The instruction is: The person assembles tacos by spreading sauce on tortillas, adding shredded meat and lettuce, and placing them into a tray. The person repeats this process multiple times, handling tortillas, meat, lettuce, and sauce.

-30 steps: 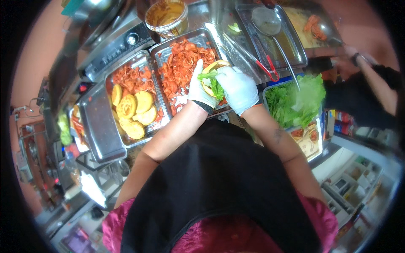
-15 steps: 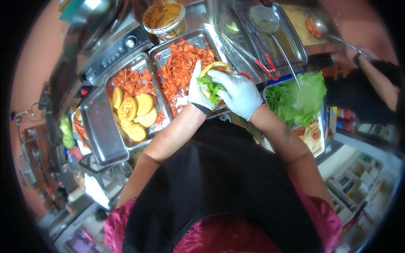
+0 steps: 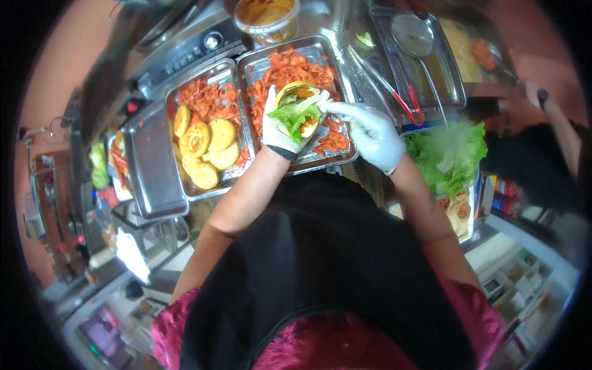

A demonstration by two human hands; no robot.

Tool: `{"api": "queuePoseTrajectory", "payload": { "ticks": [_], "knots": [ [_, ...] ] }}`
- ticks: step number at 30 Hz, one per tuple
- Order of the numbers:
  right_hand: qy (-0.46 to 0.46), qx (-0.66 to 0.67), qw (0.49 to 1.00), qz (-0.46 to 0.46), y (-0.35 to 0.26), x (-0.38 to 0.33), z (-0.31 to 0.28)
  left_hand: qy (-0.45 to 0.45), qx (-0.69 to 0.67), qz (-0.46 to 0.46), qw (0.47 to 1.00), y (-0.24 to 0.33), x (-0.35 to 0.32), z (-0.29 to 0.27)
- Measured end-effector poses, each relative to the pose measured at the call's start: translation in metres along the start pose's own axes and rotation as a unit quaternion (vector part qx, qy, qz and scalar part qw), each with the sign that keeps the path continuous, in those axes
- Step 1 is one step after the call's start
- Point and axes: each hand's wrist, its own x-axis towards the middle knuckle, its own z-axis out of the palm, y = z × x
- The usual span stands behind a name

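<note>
My left hand (image 3: 272, 127), in a white glove, cups a round yellow bun (image 3: 283, 92) that gapes open over the right tray. Green lettuce (image 3: 295, 115) fills the bun, with orange-red filling showing beside it. My right hand (image 3: 374, 137), also gloved, comes from the right; its outstretched fingertips pinch at the lettuce by the bun's right rim, while its other fingers are curled. Beneath both hands is a metal tray (image 3: 353, 152) of orange-red chopped filling (image 3: 290, 71). Another tray (image 3: 213, 193) to its left holds several yellow buns (image 3: 222, 134) and more filling.
Far ahead stands a sauce-stained tub (image 3: 266, 24). Red-handled tongs (image 3: 394, 92) lie right of the trays, near a strainer (image 3: 413, 36) on another tray. Lettuce leaves (image 3: 453, 154) fill a container at right. A bare metal tray (image 3: 151, 176) is at left. Another person's arm (image 3: 562, 126) reaches in far right.
My right hand has drawn back to the right from over the bun, leaving only fingertips at its edge. My left hand has tilted the bun, showing more lettuce and filling. The whole view has shifted.
</note>
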Motion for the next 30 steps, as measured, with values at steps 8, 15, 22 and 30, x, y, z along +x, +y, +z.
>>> {"api": "queuePoseTrajectory", "payload": {
  "ticks": [8,15,22,30],
  "knots": [
    [-0.099,-0.298,0.939,0.143,0.078,0.003,0.072,0.137,-0.053,0.189,0.971,0.033,-0.073,-0.029],
    [-0.035,-0.358,0.913,0.191,0.082,0.062,0.103,0.108,-0.047,0.259,0.959,0.037,-0.110,-0.031],
    [-0.096,-0.315,0.931,0.157,0.113,0.027,0.103,0.053,-0.084,0.256,0.962,0.036,-0.120,-0.028],
    [-0.140,-0.403,0.903,0.045,0.096,-0.004,0.098,0.101,-0.116,0.268,0.951,0.039,-0.119,-0.026]
  ]
}}
